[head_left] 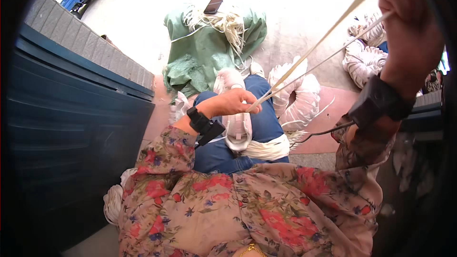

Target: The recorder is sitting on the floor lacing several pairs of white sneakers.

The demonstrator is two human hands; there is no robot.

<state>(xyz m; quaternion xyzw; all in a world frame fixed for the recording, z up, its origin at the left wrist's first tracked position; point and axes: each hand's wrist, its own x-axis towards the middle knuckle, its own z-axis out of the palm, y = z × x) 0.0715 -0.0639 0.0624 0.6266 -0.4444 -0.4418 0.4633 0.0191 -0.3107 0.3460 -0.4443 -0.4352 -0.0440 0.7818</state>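
Note:
Between my two hands run long cream strands (318,47), stretched taut toward the upper right. My left hand (240,101) is closed on their lower end, above my lap. Raised high at the upper right, my right hand (404,1) grips the strands in a fist. Beneath the left hand, a whitish and pink shoe-shaped thing (238,132) lies between my thighs; the left hand partly covers it. A bundle of loose cream strands (267,149) lies across my lap beside it.
Ahead, a green cloth (202,59) drapes over a support, with more strands (234,28) and a phone (214,4) on top. White coiled bundles (301,100) lie to the right; further ones (364,59) sit beyond. A dark blue door (71,123) stands close on the left.

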